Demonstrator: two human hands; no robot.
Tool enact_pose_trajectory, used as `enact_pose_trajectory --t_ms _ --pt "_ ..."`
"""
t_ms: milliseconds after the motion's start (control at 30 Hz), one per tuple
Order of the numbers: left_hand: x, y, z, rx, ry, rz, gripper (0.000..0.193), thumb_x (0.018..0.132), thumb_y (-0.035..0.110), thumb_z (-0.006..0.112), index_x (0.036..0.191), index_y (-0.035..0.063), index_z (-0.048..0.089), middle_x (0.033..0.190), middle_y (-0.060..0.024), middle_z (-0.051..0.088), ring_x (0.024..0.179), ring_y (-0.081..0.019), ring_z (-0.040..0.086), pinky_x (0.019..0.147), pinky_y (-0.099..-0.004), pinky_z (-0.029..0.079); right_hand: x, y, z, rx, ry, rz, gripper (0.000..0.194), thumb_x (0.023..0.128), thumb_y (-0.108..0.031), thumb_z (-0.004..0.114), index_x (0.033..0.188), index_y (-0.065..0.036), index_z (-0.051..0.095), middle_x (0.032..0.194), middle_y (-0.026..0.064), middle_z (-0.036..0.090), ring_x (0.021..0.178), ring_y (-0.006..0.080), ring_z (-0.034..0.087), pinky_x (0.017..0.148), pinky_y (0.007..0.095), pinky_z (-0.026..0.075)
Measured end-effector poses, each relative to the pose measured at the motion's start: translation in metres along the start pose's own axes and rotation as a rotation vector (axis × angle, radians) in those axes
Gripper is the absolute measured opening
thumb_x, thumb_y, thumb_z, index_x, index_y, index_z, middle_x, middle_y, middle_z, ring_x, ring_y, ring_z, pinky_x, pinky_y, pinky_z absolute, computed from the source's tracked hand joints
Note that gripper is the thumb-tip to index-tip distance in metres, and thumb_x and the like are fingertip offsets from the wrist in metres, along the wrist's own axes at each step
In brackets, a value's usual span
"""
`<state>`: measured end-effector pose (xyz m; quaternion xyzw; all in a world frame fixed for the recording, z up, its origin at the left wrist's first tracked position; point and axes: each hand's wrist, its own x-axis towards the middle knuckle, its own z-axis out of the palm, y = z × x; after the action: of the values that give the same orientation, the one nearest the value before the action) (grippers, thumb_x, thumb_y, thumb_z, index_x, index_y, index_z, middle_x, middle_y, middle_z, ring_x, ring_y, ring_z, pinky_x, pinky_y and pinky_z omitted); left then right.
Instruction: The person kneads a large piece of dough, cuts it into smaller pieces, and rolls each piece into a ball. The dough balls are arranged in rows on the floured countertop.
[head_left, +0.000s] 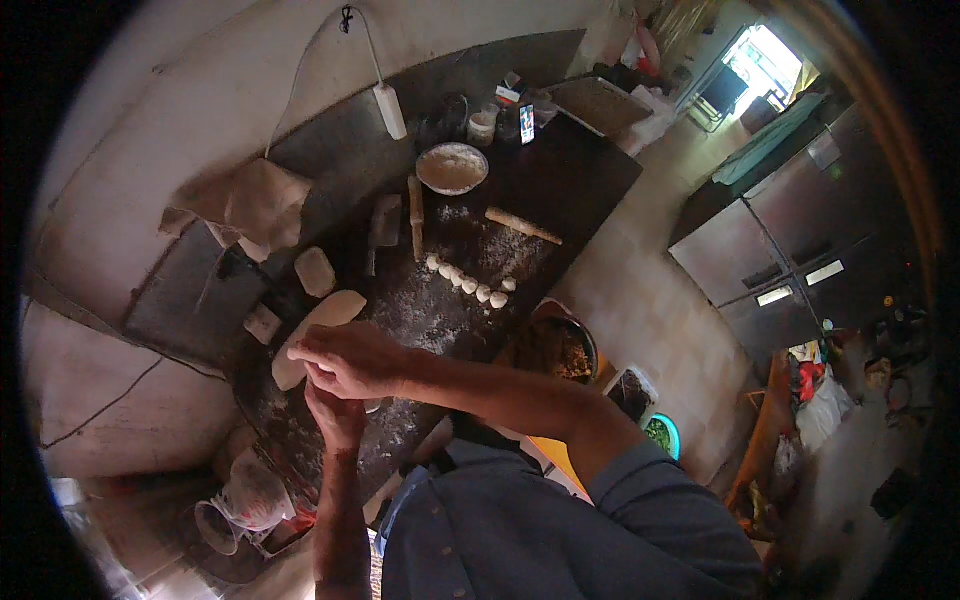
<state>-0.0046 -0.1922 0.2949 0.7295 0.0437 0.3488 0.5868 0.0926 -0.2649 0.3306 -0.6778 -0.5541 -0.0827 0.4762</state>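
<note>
My right hand (356, 360) overlaps my left hand (336, 416), fingers bent together at the near edge of a long pale slab of dough (337, 309). Whether either hand grips dough is hidden. A bit of something pale (373, 405) shows just right of my left hand. Several small dough pieces (469, 286) lie in a bent row on the floured dark table (405, 315). Beyond them are two wooden rolling pins, one upright in view (416, 217) and one slanting (523, 225). A cleaver (386, 221) lies left of the pins, near a bowl of flour (452, 169).
Behind the bowl stand a jar (482, 127) and a lit phone (526, 124). Two block-like objects (315, 271) (262, 323) lie left of the dough slab. Beside the table's right edge is a large container of brownish food (574, 356). A power strip (390, 111) hangs on the wall.
</note>
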Motion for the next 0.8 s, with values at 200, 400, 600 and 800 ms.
enact_pose_trajectory --t_ms 200,400,600,800 --pt "0.01 -0.034 0.003 0.148 -0.21 -0.118 0.022 0.086 0.014 0.064 0.099 -0.0032 0.058 0.081 -0.0126 0.062 0.074 -0.018 0.058 0.065 -0.0349 0.047 -0.012 0.038 0.0 0.044 0.117 0.201 0.017 0.08 -0.009 0.067 0.096 -0.008 0.065 0.086 0.0125 0.066 0.078 0.033 0.067 0.067 0.0428 0.054" --pt "-0.006 -0.045 0.02 0.339 -0.212 -0.529 0.018 0.091 0.013 0.065 0.103 0.0006 0.061 0.088 -0.0108 0.064 0.076 -0.0187 0.057 0.069 -0.0354 0.049 -0.071 0.156 0.006 -0.12 0.11 0.682 0.017 0.085 -0.024 0.062 0.091 -0.008 0.066 0.084 0.0155 0.068 0.08 0.0369 0.067 0.068 0.0456 0.054" --pt "-0.024 -0.059 0.022 0.436 0.161 -0.413 0.026 0.082 0.008 0.073 0.104 0.0023 0.062 0.091 -0.0091 0.064 0.082 -0.0185 0.058 0.076 -0.0329 0.049 -0.224 0.278 -0.071 -0.308 0.031 1.12 0.022 0.083 -0.017 0.069 0.096 0.001 0.065 0.099 0.0218 0.065 0.096 0.0336 0.064 0.082 0.0415 0.05" --pt "-0.041 -0.103 0.026 0.616 -0.022 -0.646 0.023 0.075 0.007 0.079 0.089 0.0039 0.061 0.08 -0.0073 0.06 0.072 -0.0181 0.054 0.068 -0.0327 0.048 -0.28 0.328 -0.106 -0.52 0.096 1.061 0.029 0.083 -0.023 0.073 0.101 -0.001 0.066 0.096 0.0207 0.065 0.091 0.0379 0.063 0.078 0.0464 0.052"
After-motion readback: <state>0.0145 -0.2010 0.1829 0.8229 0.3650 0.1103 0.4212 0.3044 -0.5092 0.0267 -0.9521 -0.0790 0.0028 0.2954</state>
